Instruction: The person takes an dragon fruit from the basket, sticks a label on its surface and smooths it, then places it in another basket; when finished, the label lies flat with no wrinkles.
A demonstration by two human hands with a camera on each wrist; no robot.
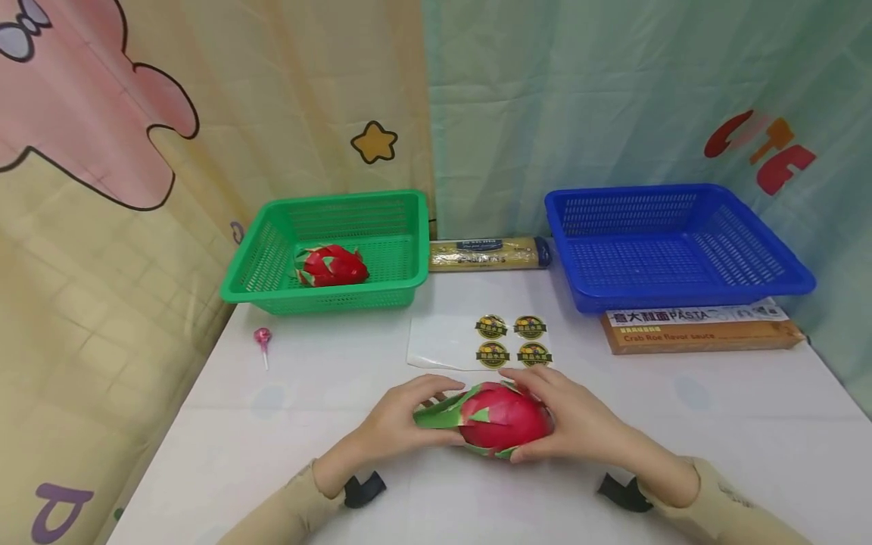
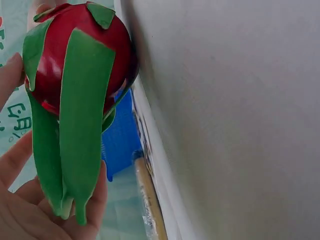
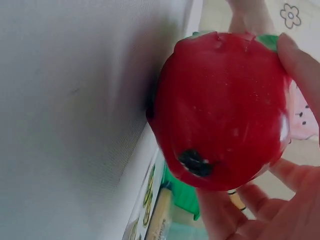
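A red dragon fruit [image 1: 506, 418] with long green leaf tips lies sideways between both hands at the front of the white table. At its leafy left end, my left hand [image 1: 393, 422] holds it, thumb on the near side. My right hand [image 1: 577, 415] grips the rounded right end, fingers over the far side and thumb in front. The left wrist view shows the long green leaves [image 2: 85, 125] in front of the left palm. A dark spot marks the fruit's smooth red end [image 3: 225, 105] in the right wrist view.
Behind the fruit lies a sticker sheet [image 1: 439, 344] with several round labels. A green basket [image 1: 334, 299] holds another dragon fruit [image 1: 335, 265]. A blue basket [image 1: 688, 291] stands right, behind a pasta box [image 1: 702, 337]. A pasta packet [image 1: 484, 255] lies between them; a lollipop [image 1: 263, 337] lies left.
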